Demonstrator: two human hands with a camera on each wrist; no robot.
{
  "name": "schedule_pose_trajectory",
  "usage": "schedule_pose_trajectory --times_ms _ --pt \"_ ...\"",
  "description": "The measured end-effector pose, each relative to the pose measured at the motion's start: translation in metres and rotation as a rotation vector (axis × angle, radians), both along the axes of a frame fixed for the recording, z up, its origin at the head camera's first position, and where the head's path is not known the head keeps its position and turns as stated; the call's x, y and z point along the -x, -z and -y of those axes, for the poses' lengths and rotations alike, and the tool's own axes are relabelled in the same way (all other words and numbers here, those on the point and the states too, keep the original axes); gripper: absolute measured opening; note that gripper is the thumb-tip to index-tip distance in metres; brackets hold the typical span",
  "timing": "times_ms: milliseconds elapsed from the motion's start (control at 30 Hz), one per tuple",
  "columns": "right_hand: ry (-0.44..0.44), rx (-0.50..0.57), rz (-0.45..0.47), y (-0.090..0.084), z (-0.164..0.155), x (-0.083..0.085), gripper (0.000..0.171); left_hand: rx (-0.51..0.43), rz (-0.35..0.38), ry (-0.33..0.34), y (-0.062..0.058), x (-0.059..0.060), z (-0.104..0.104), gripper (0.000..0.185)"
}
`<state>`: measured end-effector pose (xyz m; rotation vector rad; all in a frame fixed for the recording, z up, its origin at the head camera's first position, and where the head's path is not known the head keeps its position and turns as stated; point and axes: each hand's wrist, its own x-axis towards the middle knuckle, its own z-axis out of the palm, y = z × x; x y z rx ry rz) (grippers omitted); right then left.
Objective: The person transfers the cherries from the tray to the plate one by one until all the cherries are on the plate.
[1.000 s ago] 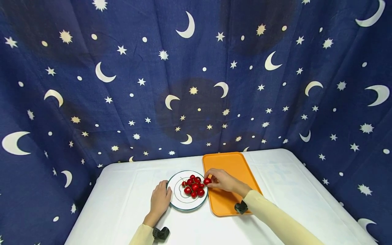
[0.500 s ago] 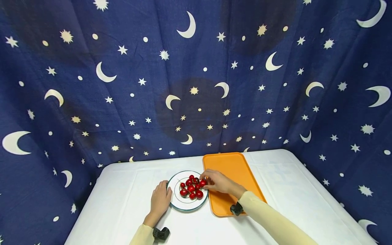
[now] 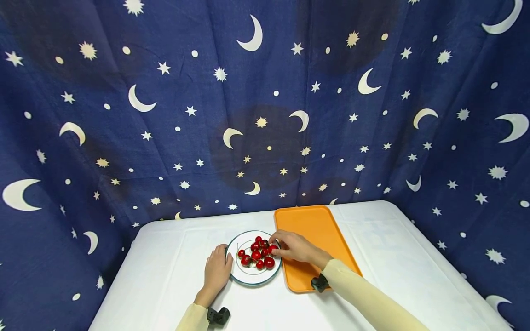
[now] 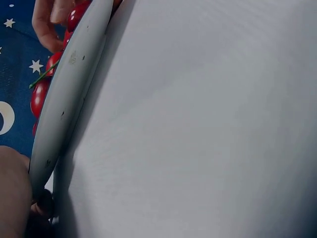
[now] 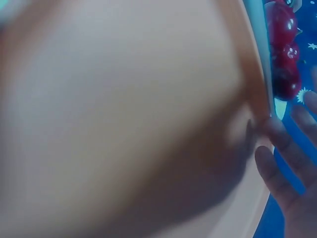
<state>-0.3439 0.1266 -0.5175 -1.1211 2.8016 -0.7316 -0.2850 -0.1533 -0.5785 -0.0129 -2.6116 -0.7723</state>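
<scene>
Red cherries (image 3: 258,253) heaped on plate (image 3: 248,278) – R hand (image 3: 291,247) over them, fingertips hidden, grip can't tell. L hand (image 3: 216,271) rests flat vs plate's left rim – orange tray (image 3: 314,225) just right.

1. There is one plate (image 3: 248,277). It is white and round with a dark rim.
2. On the plate lie about nine red cherries (image 3: 257,255). Some sit close together, so the count is not sure.
3. There is one orange tray (image 3: 314,225). It sits just beside the plate, on the side away from the left hand.
4. There are two hands. The left hand (image 3: 216,271) touches the plate's rim. The right hand (image 3: 293,246) reaches over the plate's other side.
5. There is one counter (image 3: 165,271) with a white cloth, under the plate.
6. There is one blue curtain (image 3: 165,115) with moons and stars, behind the plate.
</scene>
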Motion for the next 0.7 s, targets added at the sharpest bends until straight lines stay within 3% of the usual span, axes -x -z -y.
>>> schedule_pose_trajectory --times_ms 133,333,467,700 --pt "0.030 0.043 -0.012 -0.002 -0.003 -0.001 0.029 -0.057 0.005 0.018 -0.002 0.000 0.002 0.027" --pt "0.068 0.069 -0.061 -0.008 -0.009 0.000 0.026 -0.221 -0.088 0.006 -0.005 0.004 0.009 0.023" --pt "0.087 0.086 -0.088 -0.008 -0.016 -0.001 0.027 -0.224 -0.141 -0.023 -0.003 0.002 0.013 0.021" --pt "0.157 0.129 -0.187 -0.003 -0.028 -0.001 0.029 -0.201 -0.214 -0.006 -0.005 0.004 0.016 0.017"
